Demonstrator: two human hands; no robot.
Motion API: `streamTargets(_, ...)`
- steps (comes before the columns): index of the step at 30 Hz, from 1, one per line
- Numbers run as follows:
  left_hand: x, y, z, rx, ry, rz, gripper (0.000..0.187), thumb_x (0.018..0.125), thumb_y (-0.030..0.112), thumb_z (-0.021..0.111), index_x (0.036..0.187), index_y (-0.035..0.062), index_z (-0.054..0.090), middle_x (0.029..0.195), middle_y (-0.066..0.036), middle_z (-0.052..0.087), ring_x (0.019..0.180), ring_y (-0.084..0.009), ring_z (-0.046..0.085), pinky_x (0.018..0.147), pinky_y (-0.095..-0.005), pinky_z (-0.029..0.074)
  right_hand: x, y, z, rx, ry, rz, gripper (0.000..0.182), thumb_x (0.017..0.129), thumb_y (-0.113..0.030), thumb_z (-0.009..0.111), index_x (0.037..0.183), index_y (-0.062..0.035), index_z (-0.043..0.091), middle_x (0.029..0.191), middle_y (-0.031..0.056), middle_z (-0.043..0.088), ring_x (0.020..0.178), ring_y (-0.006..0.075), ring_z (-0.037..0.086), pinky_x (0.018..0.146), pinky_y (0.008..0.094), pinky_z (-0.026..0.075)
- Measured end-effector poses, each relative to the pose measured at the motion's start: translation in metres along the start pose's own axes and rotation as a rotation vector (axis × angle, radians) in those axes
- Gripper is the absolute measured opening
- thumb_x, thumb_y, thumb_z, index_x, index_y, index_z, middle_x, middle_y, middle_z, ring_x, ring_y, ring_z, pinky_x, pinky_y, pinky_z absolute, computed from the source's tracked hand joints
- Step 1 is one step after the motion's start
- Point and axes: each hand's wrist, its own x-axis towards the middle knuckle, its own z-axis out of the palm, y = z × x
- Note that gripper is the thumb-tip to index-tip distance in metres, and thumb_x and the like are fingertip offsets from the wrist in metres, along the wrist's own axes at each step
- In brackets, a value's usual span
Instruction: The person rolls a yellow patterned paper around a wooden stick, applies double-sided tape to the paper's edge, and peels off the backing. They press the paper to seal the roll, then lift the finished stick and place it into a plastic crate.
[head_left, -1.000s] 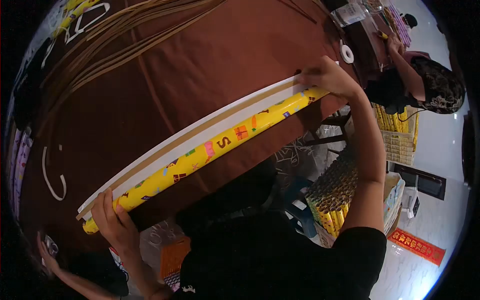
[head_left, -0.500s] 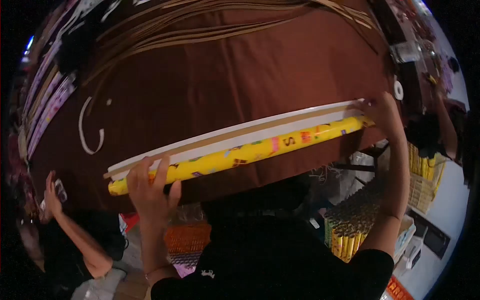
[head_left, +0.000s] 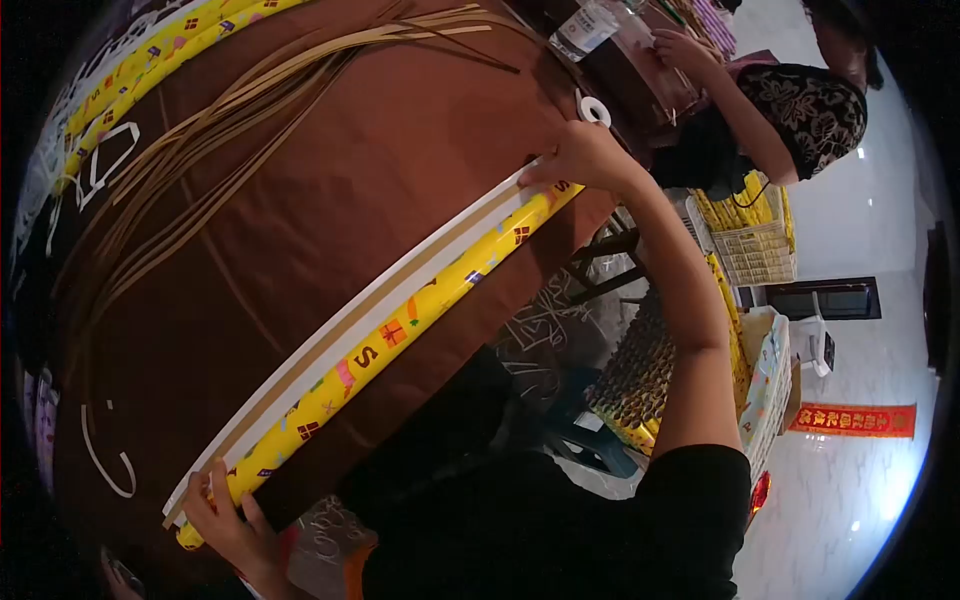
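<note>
A roll of yellow wrapping paper (head_left: 394, 332), printed with gifts and letters, lies slantwise along the near edge of the brown-covered table. Its white back shows as a flap along the far side, with a narrow brown strip (head_left: 345, 325) running lengthwise on it. My left hand (head_left: 232, 528) grips the roll close to its lower left end, fingers over the top. At the upper right end my right hand (head_left: 583, 160) is closed over the paper and flap, with its fingertips on the white edge. Part of that end is hidden under the hand.
Several loose brown strips (head_left: 250, 110) lie across the brown table cover (head_left: 400, 150). A white tape roll (head_left: 593, 110) and a clear bottle (head_left: 587, 30) stand at its far right edge. Another person (head_left: 790, 115) works beyond. Baskets (head_left: 757, 250) of yellow rolls stand at right.
The view has turned, so the roll now slants more steeply and more of the room's right side shows. Both my hands remain at the roll's two ends.
</note>
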Motion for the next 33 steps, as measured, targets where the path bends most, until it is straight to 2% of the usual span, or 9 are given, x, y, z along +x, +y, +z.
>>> streamTargets(6, 0.004, 0.002, 0.0, 0.064, 0.046, 0.042, 0.045, 0.1, 0.036, 0.04, 0.127, 0.0051, 0.058, 0.123, -0.019, 0.048, 0.108, -0.0343, 0.049, 0.089, -0.0439, 0.041, 0.006, 0.042, -0.003, 0.245, -0.001, -0.069, 0.033, 0.076, -0.033, 0.079, 0.075, -0.0022, 0.07, 0.07, 0.0065, 0.066, 0.066, 0.0154, 0.062, 0.06, 0.031, 0.049)
streamTargets(8, 0.033, 0.06, -0.043, 0.185, -0.386, -0.347, 0.036, 0.103, 0.025, 0.041, 0.131, 0.0079, 0.055, 0.13, -0.019, 0.045, 0.112, -0.0336, 0.05, 0.088, -0.0451, 0.045, 0.008, 0.053, -0.001, 0.481, -0.06, -0.123, 0.027, 0.077, -0.028, 0.079, 0.076, -0.0027, 0.07, 0.073, 0.0056, 0.067, 0.069, 0.0129, 0.062, 0.064, 0.0299, 0.049)
streamTargets(11, 0.037, 0.054, -0.045, 0.128, -0.44, -0.35, 0.036, 0.102, 0.023, 0.041, 0.132, 0.0084, 0.054, 0.132, -0.019, 0.045, 0.113, -0.0333, 0.049, 0.089, -0.0453, 0.046, 0.012, 0.062, 0.008, 0.454, -0.02, -0.173, 0.022, 0.079, -0.024, 0.077, 0.078, -0.0033, 0.07, 0.073, 0.0052, 0.066, 0.07, 0.0116, 0.061, 0.065, 0.0295, 0.049)
streamTargets(14, 0.015, 0.034, -0.03, 0.174, -0.24, -0.155, 0.036, 0.102, 0.022, 0.042, 0.133, 0.0083, 0.054, 0.132, -0.019, 0.044, 0.113, -0.0333, 0.049, 0.089, -0.0456, 0.046, 0.004, 0.053, 0.006, 0.443, 0.025, -0.115, 0.021, 0.08, -0.022, 0.076, 0.081, -0.0028, 0.07, 0.073, 0.0055, 0.066, 0.069, 0.0124, 0.061, 0.065, 0.0298, 0.049)
streamTargets(17, 0.018, 0.038, -0.03, 0.106, -0.197, -0.171, 0.037, 0.103, 0.024, 0.04, 0.133, 0.009, 0.053, 0.132, -0.019, 0.044, 0.114, -0.0335, 0.049, 0.09, -0.0458, 0.045, 0.004, 0.052, 0.003, 0.428, 0.011, -0.104, 0.018, 0.08, -0.019, 0.075, 0.083, -0.002, 0.069, 0.074, 0.0072, 0.067, 0.07, 0.0143, 0.063, 0.065, 0.0305, 0.05)
streamTargets(24, 0.015, 0.042, -0.026, 0.011, -0.153, -0.253, 0.039, 0.104, 0.028, 0.037, 0.134, 0.0092, 0.053, 0.133, -0.019, 0.044, 0.117, -0.0338, 0.048, 0.091, -0.0458, 0.045, 0.004, 0.056, 0.004, 0.468, 0.033, -0.157, 0.014, 0.079, -0.014, 0.071, 0.085, -0.0018, 0.069, 0.077, 0.0101, 0.068, 0.074, 0.0189, 0.066, 0.067, 0.0327, 0.051)
streamTargets(27, 0.016, 0.045, -0.029, 0.041, -0.125, -0.183, 0.038, 0.104, 0.026, 0.038, 0.134, 0.0091, 0.053, 0.133, -0.019, 0.044, 0.114, -0.0334, 0.049, 0.091, -0.0458, 0.045, -0.004, 0.049, 0.003, 0.303, 0.087, -0.083, 0.015, 0.08, -0.015, 0.07, 0.086, -0.0015, 0.068, 0.078, 0.0102, 0.068, 0.076, 0.0201, 0.067, 0.069, 0.033, 0.052)
streamTargets(30, 0.014, 0.045, -0.03, 0.038, -0.143, -0.254, 0.037, 0.103, 0.023, 0.039, 0.135, 0.0099, 0.053, 0.133, -0.019, 0.044, 0.113, -0.033, 0.049, 0.09, -0.0452, 0.046, -0.005, 0.059, 0.004, 0.438, 0.051, -0.167, 0.014, 0.083, -0.013, 0.067, 0.09, -0.0016, 0.066, 0.08, 0.0098, 0.069, 0.079, 0.0199, 0.067, 0.072, 0.0327, 0.052)
streamTargets(33, 0.014, 0.033, -0.027, 0.091, -0.15, -0.067, 0.036, 0.103, 0.021, 0.039, 0.135, 0.0111, 0.053, 0.133, -0.018, 0.044, 0.114, -0.0324, 0.049, 0.089, -0.0445, 0.046, -0.008, 0.059, -0.001, 0.586, 0.004, -0.186, 0.011, 0.086, -0.01, 0.063, 0.093, -0.0011, 0.062, 0.084, 0.0088, 0.069, 0.083, 0.0178, 0.067, 0.074, 0.0322, 0.051)
